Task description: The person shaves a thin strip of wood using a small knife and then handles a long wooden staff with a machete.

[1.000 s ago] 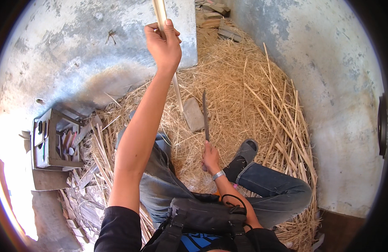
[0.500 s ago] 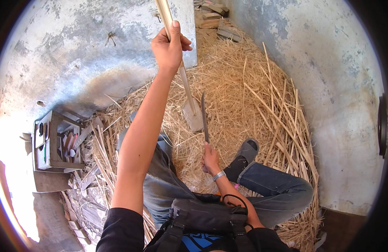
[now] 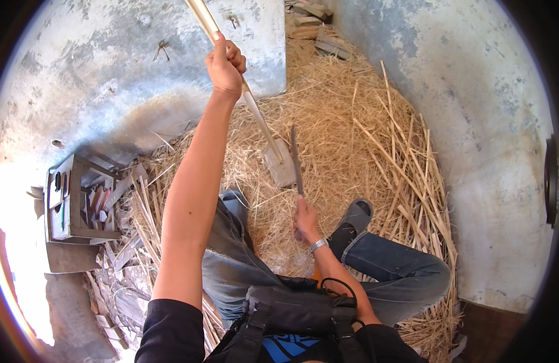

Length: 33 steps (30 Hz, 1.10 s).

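My left hand (image 3: 225, 68) is raised far ahead, fingers wrapped round a long pale split bamboo strip (image 3: 259, 118). The strip slants, its lower end on a small grey block (image 3: 284, 172) that lies in the shavings; its top runs out past the upper edge. Low in front of my body, my right hand (image 3: 305, 221) grips a long, dark-bladed knife (image 3: 297, 162) by its handle, which the fingers mostly hide. The blade points away from me, just right of the block, apart from the strip.
Straw-like bamboo shavings (image 3: 334, 115) cover the floor, with long loose strips (image 3: 406, 163) along the right wall. A wooden box-stool holding tools (image 3: 66, 196) stands at left. Worn plastered walls (image 3: 467, 91) curve around. Wood pieces (image 3: 331, 43) lie at the back. My slippered foot (image 3: 354, 219) rests near my right hand.
My left hand has shifted left and slightly nearer, tilting the strip's upper part leftward. My right hand has moved a little forward with the knife, its blade turned slightly.
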### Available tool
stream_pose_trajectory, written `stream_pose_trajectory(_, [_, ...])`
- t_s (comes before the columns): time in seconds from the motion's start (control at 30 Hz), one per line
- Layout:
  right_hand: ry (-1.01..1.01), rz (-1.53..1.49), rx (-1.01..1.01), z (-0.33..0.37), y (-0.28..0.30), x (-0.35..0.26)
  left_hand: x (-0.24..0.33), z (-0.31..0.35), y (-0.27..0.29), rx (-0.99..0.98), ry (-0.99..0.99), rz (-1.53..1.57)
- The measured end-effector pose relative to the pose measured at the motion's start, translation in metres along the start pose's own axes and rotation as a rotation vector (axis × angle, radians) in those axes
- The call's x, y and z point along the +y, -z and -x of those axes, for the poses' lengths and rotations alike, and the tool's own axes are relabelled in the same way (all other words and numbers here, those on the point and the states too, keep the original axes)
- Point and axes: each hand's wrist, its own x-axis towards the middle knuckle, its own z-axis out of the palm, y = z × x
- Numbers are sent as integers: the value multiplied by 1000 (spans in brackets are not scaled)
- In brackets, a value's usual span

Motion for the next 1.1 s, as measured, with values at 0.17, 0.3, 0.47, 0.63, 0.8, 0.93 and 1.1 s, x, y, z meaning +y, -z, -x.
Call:
stream_pose_trajectory(0.17, [323,40,150,-10,-4,1,0,7,-2,10,-47,-25])
stream_pose_trajectory(0.3, [-178,153,-37,14,-5,30,-1,8,6,35,-50,-7])
stream_pose_trajectory(0.47, [154,226,123,0,-11,4,0,10,-2,44,-109,2])
stream_pose_trajectory(0.63, [464,456,199,17,-1,18,0,12,-3,52,-72,-4])
stream_pose_trajectory(0.8, [-35,363,36,24,-3,-4,6,5,-1,51,-83,-1])
stream_pose_trajectory(0.93, [377,346,160,30,-3,-22,-1,13,-4,56,-90,-6])
stream_pose_trajectory(1.1, [289,491,156,26,-1,38,-2,10,-10,52,-75,9])
